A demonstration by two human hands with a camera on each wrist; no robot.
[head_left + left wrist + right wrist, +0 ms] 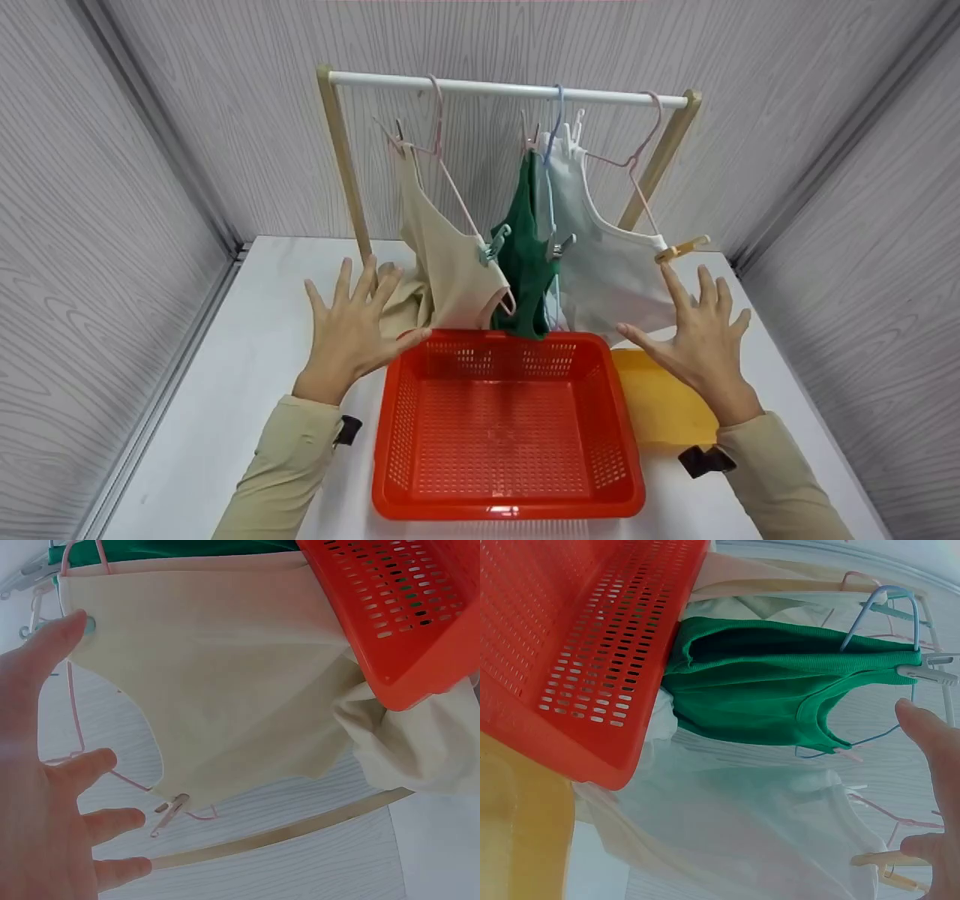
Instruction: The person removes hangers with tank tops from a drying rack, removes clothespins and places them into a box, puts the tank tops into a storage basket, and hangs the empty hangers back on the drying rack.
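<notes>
My left hand point(349, 330) is spread with straight fingers beside the beige garment point(450, 262), holding nothing. The right hand point(701, 337), also spread and holding nothing, is near the white garment point(600, 247); its index fingertip overlaps the yellow clothespin point(681, 249) in the head view. Between these two garments hangs a green garment point(525, 262). Pink hangers point(459, 196) carry the beige and white garments, and a blue hanger point(550, 187) carries the green one. A teal clothespin point(493, 244) clips the beige shoulder, and a grey clothespin point(559, 246) clips the green one.
A white rail point(495, 88) on wooden legs point(346, 165) holds the hangers at the back. In front of the garments stands a red basket point(508, 508) with nothing inside. A yellow tray point(667, 405) lies right of it on the white table point(187, 390). Patterned walls enclose the sides.
</notes>
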